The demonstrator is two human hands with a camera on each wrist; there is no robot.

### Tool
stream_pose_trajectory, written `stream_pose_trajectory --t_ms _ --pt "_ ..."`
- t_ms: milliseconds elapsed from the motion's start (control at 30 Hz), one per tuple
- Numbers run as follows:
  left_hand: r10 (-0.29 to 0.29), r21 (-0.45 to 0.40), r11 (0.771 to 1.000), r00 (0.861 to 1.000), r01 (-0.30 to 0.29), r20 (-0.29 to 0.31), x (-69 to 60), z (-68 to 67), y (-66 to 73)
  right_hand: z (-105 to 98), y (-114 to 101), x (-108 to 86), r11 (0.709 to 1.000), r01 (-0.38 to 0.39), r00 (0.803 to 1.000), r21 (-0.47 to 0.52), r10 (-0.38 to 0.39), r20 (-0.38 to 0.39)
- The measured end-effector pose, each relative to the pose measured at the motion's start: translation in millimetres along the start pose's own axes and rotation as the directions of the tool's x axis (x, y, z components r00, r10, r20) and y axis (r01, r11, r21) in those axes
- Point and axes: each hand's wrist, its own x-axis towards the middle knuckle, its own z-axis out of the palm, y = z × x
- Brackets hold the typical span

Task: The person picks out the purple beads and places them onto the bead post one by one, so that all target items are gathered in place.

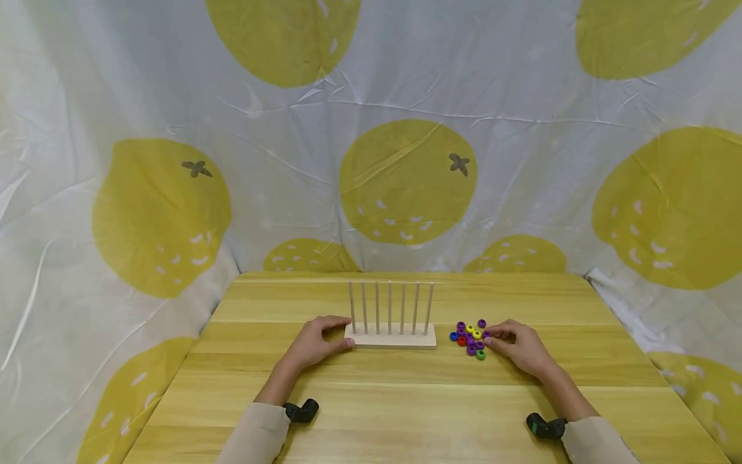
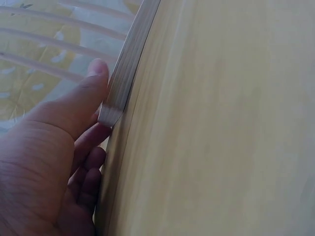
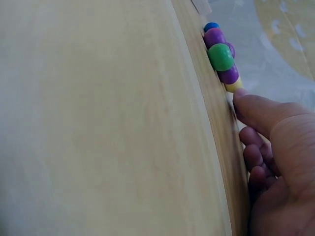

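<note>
A pale wooden peg rack (image 1: 391, 339) with a row of several upright rods stands near the middle of the table. My left hand (image 1: 315, 341) holds its left end, thumb at the front and index finger behind; the left wrist view shows the thumb (image 2: 93, 83) against the edge of the base (image 2: 125, 73). To the right of the rack lies a loose cluster of round beads (image 1: 471, 350) in purple, yellow, blue, red and green. At the cluster's right edge my right hand (image 1: 518, 348) pinches a purple bead (image 1: 487, 334) between thumb and index finger. In the right wrist view the thumb hides that bead.
The wooden table (image 1: 406, 412) carries the rack and beads. A curtain printed with lemons (image 1: 406, 187) hangs behind it and at both sides. Each wrist wears a black camera mount, the left one (image 1: 303, 411) and the right one (image 1: 546, 426) just above the tabletop.
</note>
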Motion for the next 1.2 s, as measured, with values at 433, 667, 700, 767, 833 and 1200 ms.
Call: stream_pose_trajectory --t_ms 433,667,700,767,833,1200 --pt "-0.027 -0.002 1.0 0.999 0.027 -0.019 -1.1 0.5 0.1 -6.3 -0.4 1.2 0.991 -0.097 0.995 0.095 0.094 0.037" --pt "-0.048 -0.013 0.999 0.999 0.048 -0.018 -1.9 -1.2 1.7 -12.5 -8.2 -1.4 0.985 -0.134 0.99 0.106 0.129 0.055" --pt "-0.052 -0.013 0.999 0.999 0.052 -0.016 -2.1 -1.0 1.7 -14.1 -10.4 -1.8 0.986 -0.136 0.99 0.102 0.13 0.057" --pt "-0.062 -0.011 0.998 0.998 0.062 -0.015 -1.6 -2.2 2.4 -17.2 -16.3 -1.4 0.987 -0.132 0.991 0.092 0.128 0.049" --pt "-0.074 -0.013 0.997 0.997 0.074 -0.015 -0.9 -3.4 3.4 -21.0 -22.4 0.1 0.99 -0.115 0.993 0.081 0.113 0.037" --pt "-0.077 -0.016 0.997 0.997 0.077 -0.021 -1.4 -1.6 2.0 -38.4 -45.6 5.9 0.996 -0.031 0.999 0.083 0.031 -0.009"
